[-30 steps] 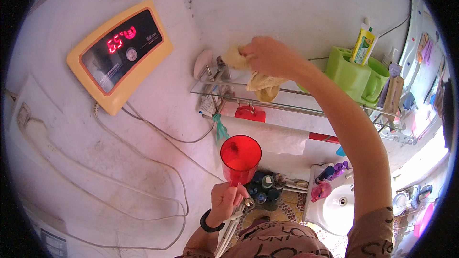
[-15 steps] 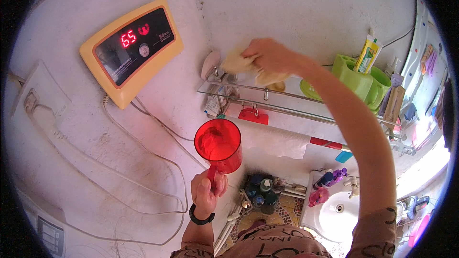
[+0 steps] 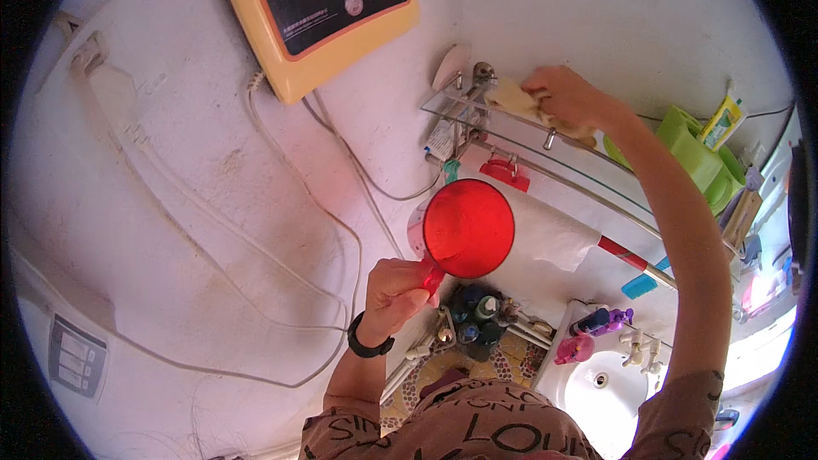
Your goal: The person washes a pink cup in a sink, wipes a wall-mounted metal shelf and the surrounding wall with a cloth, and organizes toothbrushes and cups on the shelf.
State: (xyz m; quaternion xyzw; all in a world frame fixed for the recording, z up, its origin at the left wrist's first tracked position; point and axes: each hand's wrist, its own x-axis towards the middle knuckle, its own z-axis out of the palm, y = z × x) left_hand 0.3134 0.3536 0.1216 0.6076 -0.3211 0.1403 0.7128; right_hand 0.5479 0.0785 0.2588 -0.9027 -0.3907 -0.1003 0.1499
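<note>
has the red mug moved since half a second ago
Yes: in this view, the red mug has shifted right against the hanging red object, its rim now reaching farther beneath it.

White glare at the lower right — soft light elsewhere — black fisheye corners.

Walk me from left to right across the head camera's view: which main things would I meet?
Grey button panel → yellow-framed display box → left hand → red mug → right hand → green plastic container.
</note>
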